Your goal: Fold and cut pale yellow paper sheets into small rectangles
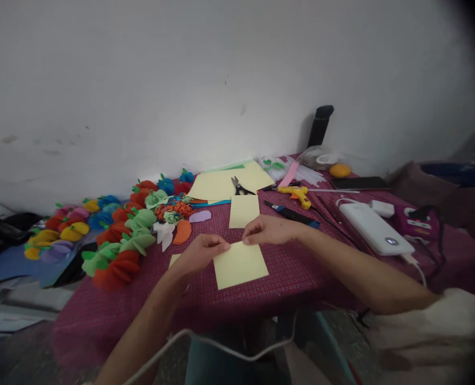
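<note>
Near the front of the table, a pale yellow square sheet (pixel 241 266) hangs or lies at a slight angle between my hands. My left hand (pixel 203 252) pinches its upper left edge with thumb and fingertips. At the same top edge, farther right, my right hand (pixel 267 230) has its thumb and fingers pressed together on the sheet. Just beyond is another pale yellow piece (pixel 243 211), partly covered by my right hand. A small yellow scrap (pixel 174 259) shows beside my left wrist. Black-handled scissors (pixel 241 187) rest on large pale yellow sheets (pixel 217 183) behind.
Colourful pumpkin-like paper shapes (pixel 119 232) crowd the left side, with orange and green scraps (pixel 177 209) beside them. To the right are a yellow glue gun (pixel 297 195), a dark cutter-like tool (pixel 291 214), a white power bank (pixel 375 227) and cables. A white cable (pixel 229 350) crosses in front.
</note>
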`<state>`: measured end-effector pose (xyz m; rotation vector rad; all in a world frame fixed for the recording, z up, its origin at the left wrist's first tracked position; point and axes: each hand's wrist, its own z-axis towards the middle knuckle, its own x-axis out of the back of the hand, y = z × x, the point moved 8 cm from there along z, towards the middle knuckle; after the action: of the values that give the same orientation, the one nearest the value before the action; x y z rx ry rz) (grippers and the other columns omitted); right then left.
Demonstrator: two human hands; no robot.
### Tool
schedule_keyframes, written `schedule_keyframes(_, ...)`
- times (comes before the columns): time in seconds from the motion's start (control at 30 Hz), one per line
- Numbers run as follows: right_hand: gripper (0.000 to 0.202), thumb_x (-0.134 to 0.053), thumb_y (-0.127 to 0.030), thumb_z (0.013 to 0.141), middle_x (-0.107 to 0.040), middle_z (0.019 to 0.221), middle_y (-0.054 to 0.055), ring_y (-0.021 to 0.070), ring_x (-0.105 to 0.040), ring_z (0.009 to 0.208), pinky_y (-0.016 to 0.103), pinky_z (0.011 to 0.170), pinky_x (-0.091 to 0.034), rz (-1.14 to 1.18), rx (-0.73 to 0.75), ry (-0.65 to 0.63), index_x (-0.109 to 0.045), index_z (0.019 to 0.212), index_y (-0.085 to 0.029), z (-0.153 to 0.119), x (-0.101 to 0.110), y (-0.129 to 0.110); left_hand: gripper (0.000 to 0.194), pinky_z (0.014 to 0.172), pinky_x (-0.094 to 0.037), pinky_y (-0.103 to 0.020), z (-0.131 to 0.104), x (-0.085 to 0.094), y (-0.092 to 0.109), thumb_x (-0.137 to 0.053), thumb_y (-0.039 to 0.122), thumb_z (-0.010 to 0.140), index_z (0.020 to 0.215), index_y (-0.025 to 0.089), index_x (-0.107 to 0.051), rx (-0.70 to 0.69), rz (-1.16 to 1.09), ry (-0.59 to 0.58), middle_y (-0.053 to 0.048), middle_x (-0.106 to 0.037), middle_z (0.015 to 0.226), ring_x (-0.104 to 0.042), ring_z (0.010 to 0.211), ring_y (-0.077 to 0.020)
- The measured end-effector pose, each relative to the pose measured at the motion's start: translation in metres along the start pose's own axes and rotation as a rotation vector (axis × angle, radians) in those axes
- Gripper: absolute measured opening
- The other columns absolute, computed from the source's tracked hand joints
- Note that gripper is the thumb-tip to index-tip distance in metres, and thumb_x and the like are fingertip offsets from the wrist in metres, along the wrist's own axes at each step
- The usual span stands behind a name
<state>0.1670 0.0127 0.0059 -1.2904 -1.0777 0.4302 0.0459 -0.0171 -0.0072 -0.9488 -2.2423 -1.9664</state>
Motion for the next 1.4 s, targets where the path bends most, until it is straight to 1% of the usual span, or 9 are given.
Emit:
schedule_keyframes(0.27, 0.026, -0.056, -0.036, 0.071, -0.051, 0.056, -0.003, 0.0065, -0.040, 0.051, 0.019, 0.048, -0.030, -0.225, 0.064, 0.015, -0.064, 0.074, -0.012, 0.002, -0.022, -0.018, 0.033, 0.049, -0.028, -0.019, -0.010, -0.012, 0.012, -0.047, 0.041, 0.076, 0.065, 0.012, -0.058, -0.124, 0.187, -0.043, 0.003, -0.041, 0.055, -0.034, 0.052, -0.0075)
schedule_keyframes(0.5, 0.022, -0.057, -0.034, 0.070, -0.056, 0.056, -0.001, 0.0089, -0.051, 0.051, 0.021, 0.050, -0.039, 0.030, -0.114, -0.056, -0.059, 0.069, -0.012, -0.029, -0.018, 0.015, 0.032, 0.049, -0.029, -0.018, -0.025, 0.000, 0.006, -0.049, 0.040, 0.075, 0.062, 0.012, -0.056, -0.063, 0.193, -0.062, 0.003, -0.043, 0.055, -0.037, 0.052, -0.0080)
schedule_keyframes(0.6, 0.023, -0.057, -0.035, 0.070, -0.058, 0.057, 0.000, 0.0091, -0.051, 0.050, 0.021, 0.051, -0.040, 0.047, -0.165, -0.024, -0.059, 0.068, -0.013, -0.050, -0.008, 0.030, 0.030, 0.049, -0.030, -0.018, -0.028, 0.005, 0.005, -0.050, 0.038, 0.075, 0.064, 0.012, -0.059, -0.037, 0.194, -0.097, 0.002, -0.046, 0.056, -0.039, 0.053, -0.0086)
schedule_keyframes(0.7, 0.026, -0.053, -0.038, 0.073, -0.059, 0.064, 0.002, 0.0102, -0.053, 0.058, 0.022, 0.056, -0.041, 0.040, -0.145, 0.038, -0.061, 0.073, -0.013, -0.058, -0.004, 0.029, 0.028, 0.051, -0.031, -0.018, -0.025, -0.004, 0.008, -0.050, 0.037, 0.074, 0.065, 0.013, -0.061, -0.052, 0.221, -0.180, 0.002, -0.049, 0.056, -0.040, 0.053, -0.0088)
schedule_keyframes(0.83, 0.029, -0.053, -0.038, 0.074, -0.061, 0.071, 0.001, 0.0106, -0.051, 0.062, 0.021, 0.056, -0.037, -0.146, -0.009, 0.040, -0.065, 0.084, -0.014, -0.044, -0.025, 0.008, 0.029, 0.048, -0.027, -0.018, -0.012, -0.027, 0.017, -0.050, 0.038, 0.075, 0.065, 0.014, -0.063, -0.120, 0.321, -0.253, 0.003, -0.048, 0.053, -0.038, 0.051, -0.0083)
schedule_keyframes(0.97, 0.025, -0.053, -0.033, 0.073, -0.053, 0.057, -0.002, 0.0075, -0.041, 0.050, 0.019, 0.046, -0.029, -0.226, -0.004, 0.028, -0.065, 0.074, -0.012, -0.028, -0.045, 0.011, 0.029, 0.047, -0.027, -0.017, -0.001, -0.036, 0.015, -0.049, 0.037, 0.075, 0.067, 0.013, -0.063, -0.134, 0.339, -0.271, 0.003, -0.048, 0.055, -0.038, 0.052, -0.0081)
schedule_keyframes(1.13, 0.023, -0.054, -0.032, 0.070, -0.051, 0.055, -0.003, 0.0071, -0.041, 0.049, 0.018, 0.045, -0.028, -0.161, -0.077, 0.071, -0.065, 0.071, -0.012, -0.026, -0.046, 0.028, 0.026, 0.054, -0.033, -0.018, 0.004, -0.031, 0.004, -0.049, 0.035, 0.076, 0.073, 0.012, -0.063, -0.102, 0.276, -0.233, 0.000, -0.055, 0.064, -0.044, 0.059, -0.0095)
schedule_keyframes(1.3, 0.022, -0.054, -0.032, 0.070, -0.045, 0.050, -0.004, 0.0063, -0.038, 0.047, 0.018, 0.043, -0.026, -0.172, -0.080, 0.091, -0.063, 0.067, -0.012, -0.024, -0.043, 0.029, 0.027, 0.049, -0.030, -0.017, 0.009, -0.045, 0.005, -0.049, 0.035, 0.077, 0.072, 0.012, -0.062, -0.106, 0.303, -0.330, 0.002, -0.052, 0.060, -0.041, 0.055, -0.0082)
schedule_keyframes(1.4, 0.025, -0.053, -0.033, 0.071, -0.046, 0.052, -0.004, 0.0062, -0.037, 0.048, 0.018, 0.044, -0.027, -0.137, -0.054, 0.108, -0.064, 0.068, -0.011, -0.024, -0.038, 0.031, 0.031, 0.046, -0.027, -0.017, 0.015, -0.044, 0.001, -0.049, 0.039, 0.076, 0.070, 0.012, -0.062, -0.056, 0.275, -0.341, 0.003, -0.049, 0.055, -0.038, 0.050, -0.0072)
